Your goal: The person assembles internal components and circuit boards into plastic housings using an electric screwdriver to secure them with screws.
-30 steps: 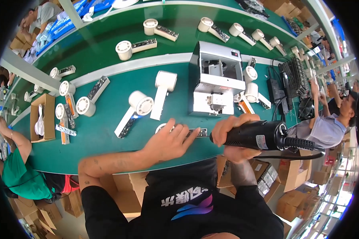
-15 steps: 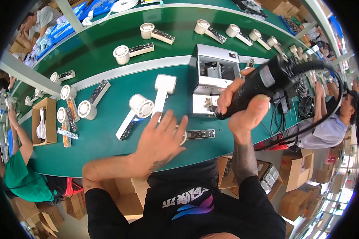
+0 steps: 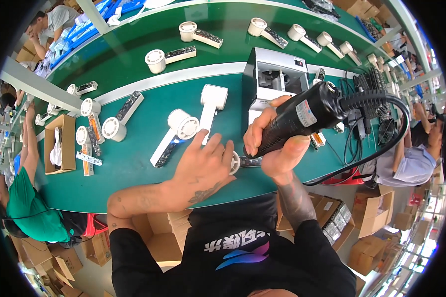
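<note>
Green bench top, crowded room

Surface: smooth, its near edge bowed by the lens. Pale rail separates it from a darker green strip behind, where round-headed units lie spaced out.

Right hand: fingers wrapped around a black power tool; thick black cable loops from its end to the right.

Left hand: fingers spread, partly covering a white unit; cannot tell whether it grips or only rests there. Unit lies near the bench's near edge, between the hands, dark circuit strip pointing right, partly hidden by the right hand.

Also on the bench: silver-grey machine beyond the tool; at left, open carton with a white object inside.

Room: grey post at left; co-worker in green at left, co-worker in a pale shirt at right; blue trays upper left; cardboard boxes on the floor below the bench
</note>
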Demonstrator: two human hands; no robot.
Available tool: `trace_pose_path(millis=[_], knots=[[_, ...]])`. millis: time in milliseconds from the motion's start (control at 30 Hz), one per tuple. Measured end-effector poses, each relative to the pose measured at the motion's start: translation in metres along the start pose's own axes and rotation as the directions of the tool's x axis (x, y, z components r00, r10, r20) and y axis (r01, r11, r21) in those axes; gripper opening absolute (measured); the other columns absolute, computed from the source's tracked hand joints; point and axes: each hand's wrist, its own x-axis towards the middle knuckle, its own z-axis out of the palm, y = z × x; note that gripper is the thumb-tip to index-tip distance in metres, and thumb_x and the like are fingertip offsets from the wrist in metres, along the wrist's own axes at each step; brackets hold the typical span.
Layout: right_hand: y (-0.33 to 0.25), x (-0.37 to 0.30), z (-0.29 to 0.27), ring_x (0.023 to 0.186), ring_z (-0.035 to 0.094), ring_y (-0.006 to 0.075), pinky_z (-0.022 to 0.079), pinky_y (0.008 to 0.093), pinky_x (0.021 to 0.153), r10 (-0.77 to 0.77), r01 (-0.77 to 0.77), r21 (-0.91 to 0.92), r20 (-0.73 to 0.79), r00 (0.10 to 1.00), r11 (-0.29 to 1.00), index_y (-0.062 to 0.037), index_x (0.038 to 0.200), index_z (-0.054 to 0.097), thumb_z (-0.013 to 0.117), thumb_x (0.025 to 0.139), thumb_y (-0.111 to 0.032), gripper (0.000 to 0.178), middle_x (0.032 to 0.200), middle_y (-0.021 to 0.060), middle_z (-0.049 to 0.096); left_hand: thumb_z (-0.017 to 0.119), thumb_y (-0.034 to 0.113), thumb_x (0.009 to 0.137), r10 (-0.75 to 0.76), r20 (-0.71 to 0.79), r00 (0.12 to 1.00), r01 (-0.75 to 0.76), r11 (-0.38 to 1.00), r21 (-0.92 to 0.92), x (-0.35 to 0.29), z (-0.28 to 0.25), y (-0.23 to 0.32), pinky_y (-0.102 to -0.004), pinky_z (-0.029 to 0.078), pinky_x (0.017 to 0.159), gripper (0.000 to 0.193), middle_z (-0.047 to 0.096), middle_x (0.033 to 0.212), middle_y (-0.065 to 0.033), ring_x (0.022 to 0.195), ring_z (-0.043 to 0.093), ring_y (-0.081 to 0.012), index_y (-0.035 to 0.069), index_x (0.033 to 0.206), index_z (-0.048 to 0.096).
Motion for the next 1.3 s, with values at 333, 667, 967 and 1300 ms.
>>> trace_pose_path(millis=[333,667,967,1300], knots=[[0.004,-0.012,0.005,0.044,0.049,0.0172,0.04,0.0296,0.042,-0.031,0.028,0.07,0.05,0.998,0.997,0.0009,0.115,0.044,0.066,0.079,-0.073,0.085,0.061,0.0105,0.054,0.076,0.044,0.078,0.074,-0.009,0.997,-0.074,0.997,-0.026,0.005,-0.001,-0.003,-0.0421,0.036,0.1,0.063,0.064,0.081,-0.0073,0.109,0.051,-0.0238,-0.005,0.117,0.066],[-0.049,0.023,-0.037,0.041,0.044,0.0163,0.04,0.0334,0.038,-0.277,0.288,0.012,-0.237,0.931,0.958,-0.0082,0.131,0.039,0.04,0.08,-0.089,0.095,0.061,0.0046,0.046,0.075,0.042,0.081,0.025,-0.003,1.0,-0.025,0.998,-0.053,0.002,0.001,0.001,-0.0407,0.037,0.101,0.062,0.068,0.088,-0.0101,0.114,0.05,-0.0256,-0.004,0.121,0.064],[-0.033,0.028,-0.029,0.042,0.044,0.0161,0.039,0.0302,0.041,-0.208,0.185,-0.276,-0.056,0.976,0.943,0.0032,0.126,0.037,0.049,0.09,-0.074,0.086,0.061,0.0083,0.047,0.074,0.039,0.082,0.024,-0.026,0.999,-0.026,0.995,-0.094,-0.001,0.002,-0.004,-0.0384,0.037,0.101,0.06,0.066,0.087,-0.0125,0.112,0.05,-0.0271,-0.006,0.12,0.064],[-0.024,-0.01,0.008,0.041,0.044,0.0159,0.039,0.0305,0.04,0.049,-0.054,-0.088,-0.054,0.997,0.995,-0.0073,0.125,0.036,0.042,0.077,-0.091,0.097,0.057,0.0055,0.045,0.075,0.037,0.082,0.048,-0.053,0.997,-0.055,0.989,-0.139,0.001,0.004,-0.005,-0.0387,0.036,0.099,0.061,0.062,0.08,-0.0114,0.109,0.049,-0.0268,-0.01,0.119,0.062]])
